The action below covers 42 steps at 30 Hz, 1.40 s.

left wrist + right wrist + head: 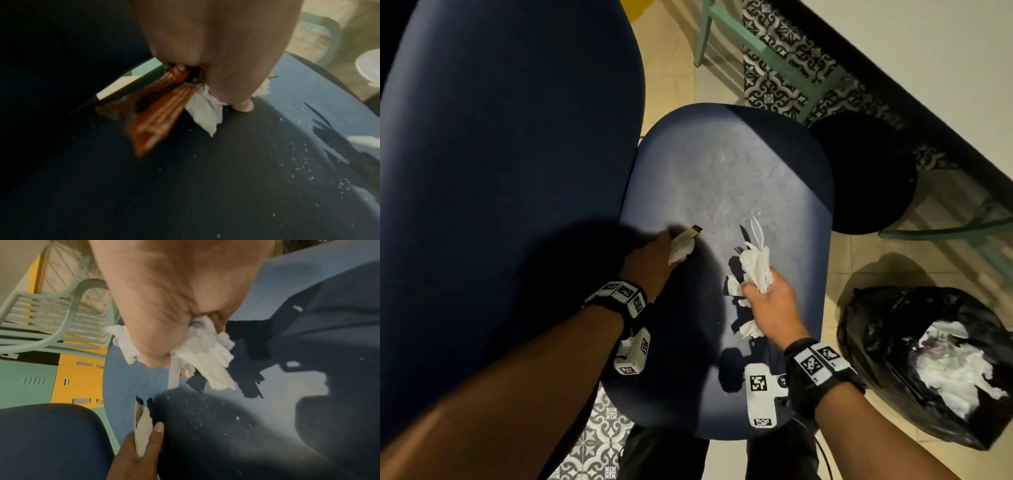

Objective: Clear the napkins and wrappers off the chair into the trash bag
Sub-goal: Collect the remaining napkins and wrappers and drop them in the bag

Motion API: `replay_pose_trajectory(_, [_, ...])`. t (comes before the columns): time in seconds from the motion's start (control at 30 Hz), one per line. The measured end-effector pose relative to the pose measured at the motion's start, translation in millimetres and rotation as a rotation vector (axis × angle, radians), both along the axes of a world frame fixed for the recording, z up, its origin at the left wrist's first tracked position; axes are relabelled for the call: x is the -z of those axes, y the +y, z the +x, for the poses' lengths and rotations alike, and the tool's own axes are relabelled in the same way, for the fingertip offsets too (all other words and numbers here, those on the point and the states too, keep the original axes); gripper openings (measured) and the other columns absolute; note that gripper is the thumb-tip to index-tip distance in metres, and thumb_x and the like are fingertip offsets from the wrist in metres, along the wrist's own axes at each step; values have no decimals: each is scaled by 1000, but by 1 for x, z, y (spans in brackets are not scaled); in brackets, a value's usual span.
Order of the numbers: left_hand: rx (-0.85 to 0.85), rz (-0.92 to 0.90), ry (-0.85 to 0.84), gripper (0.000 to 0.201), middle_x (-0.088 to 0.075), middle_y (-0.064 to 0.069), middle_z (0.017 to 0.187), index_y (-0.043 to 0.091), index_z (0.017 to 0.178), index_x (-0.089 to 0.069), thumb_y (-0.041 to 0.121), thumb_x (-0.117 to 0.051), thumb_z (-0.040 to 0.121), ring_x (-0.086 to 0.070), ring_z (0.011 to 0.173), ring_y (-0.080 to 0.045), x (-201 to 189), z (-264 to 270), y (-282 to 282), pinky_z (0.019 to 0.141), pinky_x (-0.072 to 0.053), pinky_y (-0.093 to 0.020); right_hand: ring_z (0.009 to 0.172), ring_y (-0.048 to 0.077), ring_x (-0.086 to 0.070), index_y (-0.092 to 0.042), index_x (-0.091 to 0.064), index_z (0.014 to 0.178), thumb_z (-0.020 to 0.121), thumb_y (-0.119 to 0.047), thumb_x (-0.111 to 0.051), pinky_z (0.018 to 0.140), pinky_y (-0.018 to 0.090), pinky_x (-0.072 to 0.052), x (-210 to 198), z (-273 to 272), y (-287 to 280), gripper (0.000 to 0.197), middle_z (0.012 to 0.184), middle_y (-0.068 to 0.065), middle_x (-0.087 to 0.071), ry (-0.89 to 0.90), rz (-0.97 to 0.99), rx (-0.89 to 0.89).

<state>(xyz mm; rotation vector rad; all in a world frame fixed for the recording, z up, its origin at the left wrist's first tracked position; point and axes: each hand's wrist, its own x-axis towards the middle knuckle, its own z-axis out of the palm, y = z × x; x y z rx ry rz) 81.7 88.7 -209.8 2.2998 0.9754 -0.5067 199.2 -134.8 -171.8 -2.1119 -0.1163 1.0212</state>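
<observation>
Over the dark blue chair seat (722,178), my left hand (654,255) grips a brown wrapper (152,116) together with a white napkin (205,110). My right hand (767,294) holds a wad of crumpled white napkins (756,267) with a thin white plastic strip sticking out, just above the seat's right side. In the right wrist view the wad (205,350) bulges from my fist and my left hand (141,444) shows below with its napkin (142,431). Small white napkin scraps (748,330) show by my right hand. Crumbs dot the seat (287,162).
The open black trash bag (893,342) stands on the floor right of the chair, with white paper (955,373) inside. The chair's tall blue backrest (500,137) fills the left. A black round stool (866,171) and a green slatted chair (51,318) stand beyond.
</observation>
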Motion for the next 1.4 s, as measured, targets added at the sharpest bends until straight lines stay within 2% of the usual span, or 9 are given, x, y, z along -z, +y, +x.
replay_pose_trajectory(0.13, [-269, -84, -75, 35, -68, -14, 91, 9, 108, -54, 43, -56, 100, -70, 82, -36, -1, -2, 6, 70, -51, -37, 78, 8, -65, -22, -65, 111, 93, -11, -62, 55, 6, -43, -4, 13, 7, 22, 95, -2, -71, 27, 30, -22])
replay_pose_trajectory(0.33, [-765, -278, -251, 29, -74, -16, 90, 10, 108, -57, 33, -62, 89, -66, 59, -25, -39, -12, -9, 52, -55, -38, 80, 11, -71, -28, -61, 113, 95, -20, -61, 68, 29, -58, -30, 23, -12, 20, 98, -1, -73, 112, 149, -36])
replay_pose_trajectory(0.5, [-499, -183, -261, 12, -66, 2, 80, 19, 101, -54, 28, -62, 99, -63, 69, -13, -90, 10, -105, 69, -51, -36, 82, 19, -75, -27, -64, 117, 97, -21, -65, 65, 28, -60, -62, 32, -84, 20, 95, -5, -74, 143, 233, -10])
replay_pose_trajectory(0.67, [-250, -360, -174, 32, -69, 4, 86, 20, 99, -62, 52, -63, 94, -64, 79, -10, -121, 63, -265, 71, -50, -24, 75, 6, -70, -29, -63, 112, 97, -26, -67, 68, 27, -57, -71, 55, -227, 16, 91, -4, -73, 148, 194, -32])
replay_pose_trajectory(0.87, [-111, -641, -7, 67, -72, -2, 123, 29, 125, -63, 77, -36, 87, -67, 115, -23, -102, 140, -446, 99, -50, -40, 116, 18, -62, -22, -53, 140, 95, -31, -69, 98, 37, -51, -48, 96, -428, 48, 123, -6, -63, 95, -70, 44])
replay_pose_trajectory(0.97, [43, -639, 151, 52, -66, -30, 113, 16, 114, -54, 61, -44, 91, -63, 106, -49, -71, 181, -519, 78, -48, -44, 126, 33, -59, -13, -47, 143, 98, -29, -65, 99, 38, -47, -26, 120, -513, 51, 132, 11, -64, 31, -261, -52])
replay_pose_trajectory(1.03, [176, -604, 242, 37, -67, -27, 112, 12, 113, -49, 47, -47, 102, -65, 104, -46, -42, 209, -561, 74, -46, -38, 127, 39, -58, -12, -40, 148, 100, -32, -60, 97, 41, -48, -5, 138, -560, 56, 137, 18, -62, 38, -380, -139])
replay_pose_trajectory(1.2, [321, -527, 377, 44, -67, -28, 109, -2, 116, -55, 40, -50, 102, -65, 112, -49, 43, 270, -624, 83, -52, -45, 130, 40, -54, -13, -30, 154, 102, -27, -52, 100, 47, -50, 61, 182, -620, 58, 148, 18, -50, 94, -545, -311])
replay_pose_trajectory(1.4, [322, -392, 435, 82, -47, -23, 152, 3, 154, -34, 52, -62, 95, -50, 136, -41, 127, 326, -651, 97, -51, -38, 136, 42, -45, -16, -29, 156, 97, -31, -62, 106, 45, -45, 138, 220, -618, 70, 153, 16, -33, 19, -518, -236])
